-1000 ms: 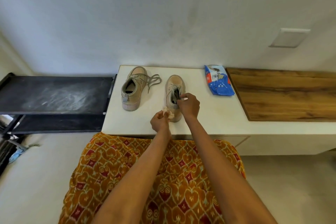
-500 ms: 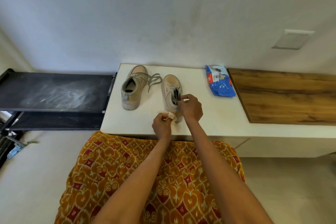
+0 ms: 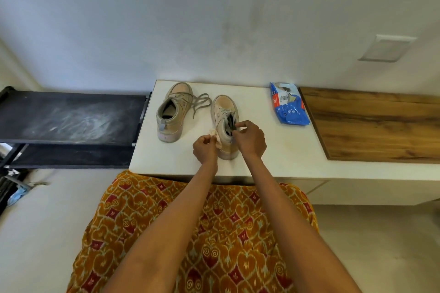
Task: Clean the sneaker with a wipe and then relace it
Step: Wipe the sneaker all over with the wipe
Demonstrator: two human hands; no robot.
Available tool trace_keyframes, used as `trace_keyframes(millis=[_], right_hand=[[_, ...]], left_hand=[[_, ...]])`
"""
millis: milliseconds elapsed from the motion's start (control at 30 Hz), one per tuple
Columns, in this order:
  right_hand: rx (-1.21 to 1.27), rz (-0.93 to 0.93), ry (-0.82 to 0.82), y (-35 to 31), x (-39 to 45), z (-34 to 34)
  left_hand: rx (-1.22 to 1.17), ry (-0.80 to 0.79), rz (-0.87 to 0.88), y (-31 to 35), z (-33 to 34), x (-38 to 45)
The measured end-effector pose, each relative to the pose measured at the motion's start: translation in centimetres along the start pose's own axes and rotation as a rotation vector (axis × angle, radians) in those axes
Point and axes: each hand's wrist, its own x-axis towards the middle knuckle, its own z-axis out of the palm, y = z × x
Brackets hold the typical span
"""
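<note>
White desk point(image 3: 273, 150): left hand point(image 3: 204, 150) pinches crumpled pale wipe point(image 3: 214, 134) at beige canvas sneaker's point(image 3: 225, 126) nine-o'clock side, right hand point(image 3: 250, 139) grips its collar; cleaning step, relacing next

Head-worn view, steeply down, seemingly close over counter point(image 3: 273, 150)
</note>
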Motion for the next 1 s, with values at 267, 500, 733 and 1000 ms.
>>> trace_keyframes(millis=[267, 500, 733, 1000], right_hand=[[-0.201, -0.052, 0.095, 1.0, 2.0, -1.2], [-0.323, -0.371, 0.273, 3.6, -0.7, 0.3], [-0.360, -0.426, 0.274, 3.8, 1.2, 0.0], [-0.446, -0.340, 0.137, 3.7, 4.5, -1.3]], left_hand=[[0.031, -0.070, 0.138, 2.5, 2.5, -0.5], [0.085, -0.045, 0.228, 1.7, 3.8, -0.5], [0.177, -0.018, 0.201, 3.8, 4.6, 4.0], [0.170, -0.127, 0.482, 2.6, 6.6, 1.6]])
